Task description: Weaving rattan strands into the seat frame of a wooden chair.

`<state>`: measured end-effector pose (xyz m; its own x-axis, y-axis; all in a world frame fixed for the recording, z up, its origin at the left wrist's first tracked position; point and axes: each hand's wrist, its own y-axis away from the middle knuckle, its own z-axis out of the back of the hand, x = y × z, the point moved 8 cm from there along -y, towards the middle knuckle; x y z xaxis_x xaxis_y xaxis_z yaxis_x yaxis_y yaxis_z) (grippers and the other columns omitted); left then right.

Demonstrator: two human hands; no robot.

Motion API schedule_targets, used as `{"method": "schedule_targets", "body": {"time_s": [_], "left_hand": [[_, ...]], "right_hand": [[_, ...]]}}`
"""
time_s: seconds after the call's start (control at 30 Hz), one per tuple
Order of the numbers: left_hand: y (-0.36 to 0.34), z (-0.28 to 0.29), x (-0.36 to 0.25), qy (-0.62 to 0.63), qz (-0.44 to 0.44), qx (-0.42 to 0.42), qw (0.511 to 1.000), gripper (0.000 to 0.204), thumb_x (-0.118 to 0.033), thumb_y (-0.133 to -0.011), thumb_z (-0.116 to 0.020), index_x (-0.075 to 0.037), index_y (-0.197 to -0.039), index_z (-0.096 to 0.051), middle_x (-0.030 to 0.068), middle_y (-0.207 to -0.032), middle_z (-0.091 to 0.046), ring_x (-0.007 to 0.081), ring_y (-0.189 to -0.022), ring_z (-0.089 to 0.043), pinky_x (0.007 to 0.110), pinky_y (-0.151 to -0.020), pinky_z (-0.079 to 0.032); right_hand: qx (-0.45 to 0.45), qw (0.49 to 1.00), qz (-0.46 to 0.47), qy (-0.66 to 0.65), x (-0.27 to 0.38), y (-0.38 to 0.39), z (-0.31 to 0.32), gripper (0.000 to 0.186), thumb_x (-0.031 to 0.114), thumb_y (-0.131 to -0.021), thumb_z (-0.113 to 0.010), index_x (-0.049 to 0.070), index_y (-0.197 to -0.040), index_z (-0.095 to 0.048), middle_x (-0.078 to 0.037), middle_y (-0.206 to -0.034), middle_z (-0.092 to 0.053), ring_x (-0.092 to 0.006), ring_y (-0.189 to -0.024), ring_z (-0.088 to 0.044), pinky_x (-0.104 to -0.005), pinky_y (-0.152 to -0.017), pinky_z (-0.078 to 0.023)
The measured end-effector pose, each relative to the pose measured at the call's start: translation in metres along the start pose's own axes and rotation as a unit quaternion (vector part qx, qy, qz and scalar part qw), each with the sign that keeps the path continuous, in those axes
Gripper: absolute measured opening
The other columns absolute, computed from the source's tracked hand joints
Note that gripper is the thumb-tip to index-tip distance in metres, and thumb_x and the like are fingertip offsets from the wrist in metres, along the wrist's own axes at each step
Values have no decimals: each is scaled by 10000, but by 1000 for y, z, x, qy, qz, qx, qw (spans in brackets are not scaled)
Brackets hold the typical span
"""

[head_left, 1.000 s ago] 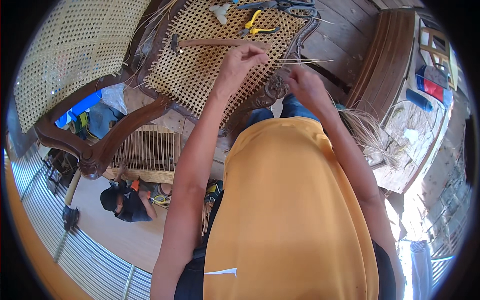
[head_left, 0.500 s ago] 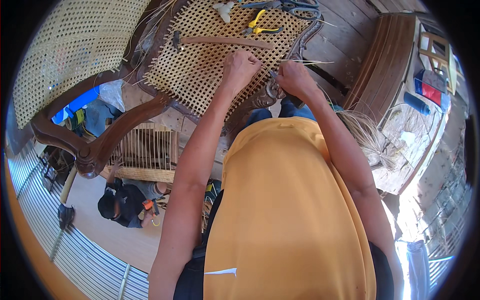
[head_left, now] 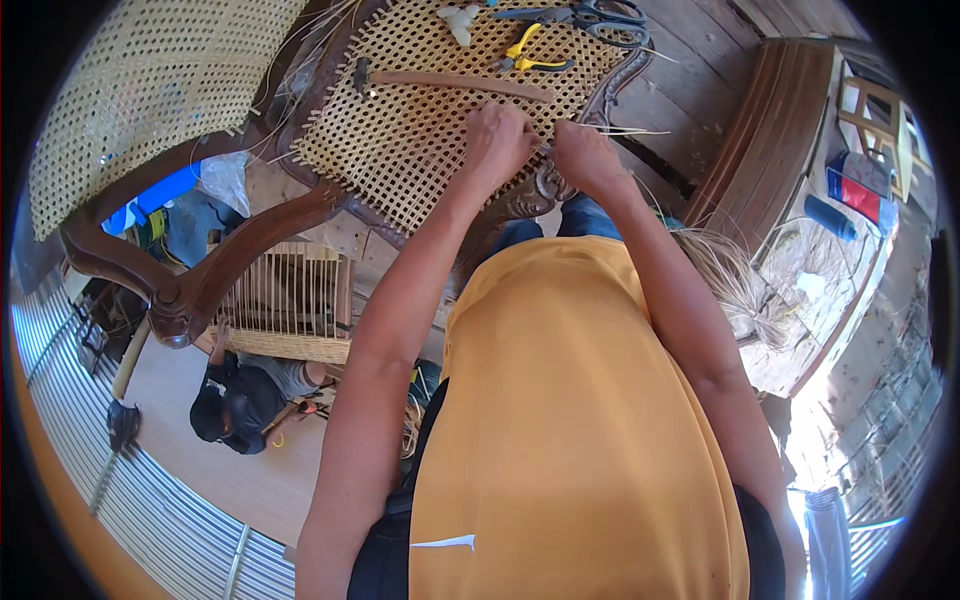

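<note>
My left hand is closed at the front edge of a woven cane seat, its fingertips low against the weave. Close beside it on the right, my right hand is also closed, near the carved wooden rail. Whatever the fingers of either hand pinch is too small or hidden to name. Pale cane strands stick out just beyond my right hand. On the seat lie a hammer with a wooden handle, yellow-handled pliers and dark-handled scissors.
A cane chair back and curved wooden armrest rise at the left. Below, another person sits by a strung wooden frame. At the right are loose cane strands and a wooden bench beside a blue cylinder.
My left hand has moved right, closer to my right hand. A pointed blade and dark handle seen at my right hand before are now mostly hidden. The other person's arm has shifted.
</note>
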<state>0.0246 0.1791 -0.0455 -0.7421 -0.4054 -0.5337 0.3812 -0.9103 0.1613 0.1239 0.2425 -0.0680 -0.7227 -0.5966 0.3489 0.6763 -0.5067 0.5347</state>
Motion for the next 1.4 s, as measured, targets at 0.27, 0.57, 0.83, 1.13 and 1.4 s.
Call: {"method": "schedule_targets", "body": {"time_s": [0.27, 0.57, 0.83, 1.13, 1.4], "left_hand": [[7, -7, 2, 43, -13, 76, 996, 222, -282, -710, -795, -77, -774, -736, 110, -852, -695, 287, -888, -629, 460, -828, -435], [30, 2, -3, 22, -1, -190, 982, 56, -79, -715, -730, -109, -727, -684, 79, -755, -595, 285, -838, -596, 433, -743, -436], [41, 1, -8, -3, -46, -248, 968, 121, -60, -708, -717, -114, -700, -610, 59, -771, -596, 274, -798, -580, 432, -722, -428], [38, -2, -14, -34, -61, -251, 965, 165, -60, -705, -716, -121, -749, -569, 43, -773, -574, 244, -778, -583, 422, -707, -417], [45, 1, -16, -52, -12, -250, 967, 145, -48, -715, -699, -102, -795, -591, 48, -811, -580, 248, -832, -589, 414, -807, -422]], "right_hand": [[-33, 998, 17, 46, 11, 4, 14, 210, 171, -846, -580, -16, -873, -672, -250, -884, -685, -394, -868, -685, -467, -780, -541], [-68, 994, 10, 91, -7, 23, 39, 229, 222, -851, -571, 15, -858, -671, -227, -793, -676, -380, -782, -680, -488, -696, -537], [-23, 966, -159, -202, -82, 62, 43, 356, 350, -857, -678, 1, -891, -619, -158, -702, -653, -271, -694, -674, -390, -633, -508], [-63, 987, 145, 34, -28, 25, 28, 227, 238, -878, -635, 30, -906, -547, -178, -881, -639, -390, -860, -629, -489, -724, -484], [-85, 970, 221, 59, -25, 19, 21, 243, 229, -878, -642, 47, -973, -514, -160, -970, -596, -380, -839, -642, -481, -691, -516]]}}
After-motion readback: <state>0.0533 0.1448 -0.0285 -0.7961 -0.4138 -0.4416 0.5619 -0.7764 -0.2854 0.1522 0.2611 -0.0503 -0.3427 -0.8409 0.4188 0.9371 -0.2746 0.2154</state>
